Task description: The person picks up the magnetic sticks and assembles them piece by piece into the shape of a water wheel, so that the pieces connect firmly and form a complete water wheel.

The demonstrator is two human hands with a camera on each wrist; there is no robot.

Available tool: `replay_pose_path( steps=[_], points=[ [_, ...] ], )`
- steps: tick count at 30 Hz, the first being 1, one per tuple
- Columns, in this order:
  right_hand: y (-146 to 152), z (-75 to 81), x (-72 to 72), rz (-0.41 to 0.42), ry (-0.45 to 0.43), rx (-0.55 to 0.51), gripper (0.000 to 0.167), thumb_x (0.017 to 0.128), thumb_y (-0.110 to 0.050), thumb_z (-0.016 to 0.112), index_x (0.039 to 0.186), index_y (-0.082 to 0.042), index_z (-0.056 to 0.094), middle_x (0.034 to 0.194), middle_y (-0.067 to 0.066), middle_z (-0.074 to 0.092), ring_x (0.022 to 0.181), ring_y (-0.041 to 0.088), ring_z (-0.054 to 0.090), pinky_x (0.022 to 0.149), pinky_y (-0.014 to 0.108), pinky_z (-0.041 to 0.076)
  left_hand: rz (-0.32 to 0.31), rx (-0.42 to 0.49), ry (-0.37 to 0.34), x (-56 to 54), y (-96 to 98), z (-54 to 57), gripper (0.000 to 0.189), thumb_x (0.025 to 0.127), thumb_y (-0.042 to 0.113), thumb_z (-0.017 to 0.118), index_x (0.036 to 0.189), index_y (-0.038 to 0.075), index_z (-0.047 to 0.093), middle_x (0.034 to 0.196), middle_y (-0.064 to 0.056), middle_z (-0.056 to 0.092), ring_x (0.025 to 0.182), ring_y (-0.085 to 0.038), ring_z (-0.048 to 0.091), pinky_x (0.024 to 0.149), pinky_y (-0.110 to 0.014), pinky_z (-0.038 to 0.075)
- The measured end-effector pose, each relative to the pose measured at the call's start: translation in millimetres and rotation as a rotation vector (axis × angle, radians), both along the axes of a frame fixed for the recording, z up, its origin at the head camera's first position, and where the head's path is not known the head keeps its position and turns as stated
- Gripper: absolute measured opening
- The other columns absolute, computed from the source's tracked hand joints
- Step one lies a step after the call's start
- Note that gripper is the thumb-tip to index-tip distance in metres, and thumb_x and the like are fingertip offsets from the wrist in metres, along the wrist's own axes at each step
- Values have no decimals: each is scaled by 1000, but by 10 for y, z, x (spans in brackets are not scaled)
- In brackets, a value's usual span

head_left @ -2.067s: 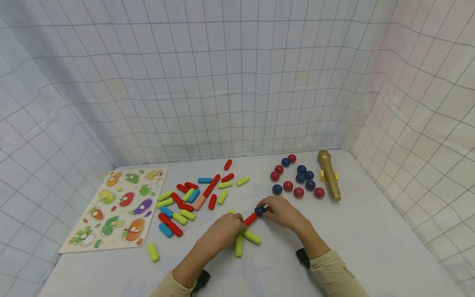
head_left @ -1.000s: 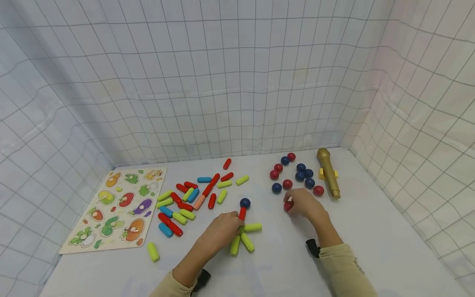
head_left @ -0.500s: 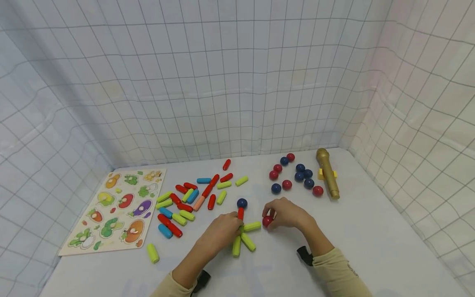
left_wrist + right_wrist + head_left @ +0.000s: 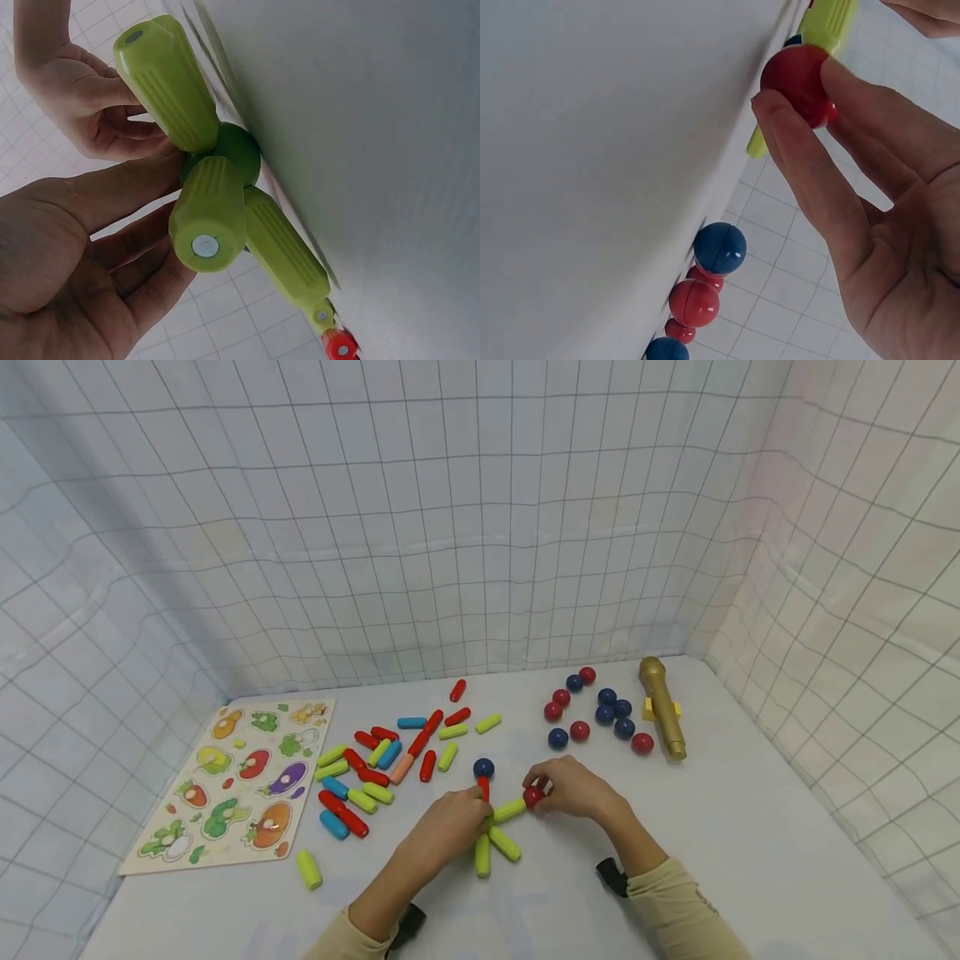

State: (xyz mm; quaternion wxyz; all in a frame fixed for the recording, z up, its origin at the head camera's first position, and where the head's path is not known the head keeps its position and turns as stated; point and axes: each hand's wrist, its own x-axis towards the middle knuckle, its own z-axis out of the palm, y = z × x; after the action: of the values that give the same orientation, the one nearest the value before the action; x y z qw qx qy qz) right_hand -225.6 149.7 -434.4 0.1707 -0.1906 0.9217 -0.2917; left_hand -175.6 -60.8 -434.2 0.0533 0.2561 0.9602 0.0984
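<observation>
My left hand (image 4: 453,820) pinches a dark green ball (image 4: 238,154) at the middle of a star of magnetic rods. Several lime rods (image 4: 206,225) with metal tips spread out from that ball. A red rod (image 4: 483,788) points away from me, with a blue ball (image 4: 483,767) at its far end. Between thumb and fingertips, my right hand (image 4: 573,789) holds a red ball (image 4: 799,82) against the outer end of the right-hand lime rod (image 4: 510,810). Fingers of the left hand hide part of the star in the head view.
Loose red, blue and lime rods (image 4: 390,755) lie left of the star. Red and blue balls (image 4: 604,715) are scattered at the back right, beside a gold microphone-shaped toy (image 4: 663,710). A vegetable picture board (image 4: 251,772) lies far left; one lime rod (image 4: 309,869) sits near it.
The right hand left the blue ball on the red rod, picked up a red ball from the right, and brought it to a lime rod. The star turned slightly in my left hand.
</observation>
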Motion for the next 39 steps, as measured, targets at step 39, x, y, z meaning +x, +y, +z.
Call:
replay_pose_path(
  steps=[39],
  points=[
    [157, -95, -56, -90, 135, 206, 29, 81, -2, 74, 108, -13, 72, 115, 8, 69, 112, 26, 61, 99, 46, 50, 28, -18, 0, 21, -5, -3, 25, 83, 24, 77, 106, 14, 76, 87, 1, 69, 72, -7, 57, 70, -19, 53]
  ],
)
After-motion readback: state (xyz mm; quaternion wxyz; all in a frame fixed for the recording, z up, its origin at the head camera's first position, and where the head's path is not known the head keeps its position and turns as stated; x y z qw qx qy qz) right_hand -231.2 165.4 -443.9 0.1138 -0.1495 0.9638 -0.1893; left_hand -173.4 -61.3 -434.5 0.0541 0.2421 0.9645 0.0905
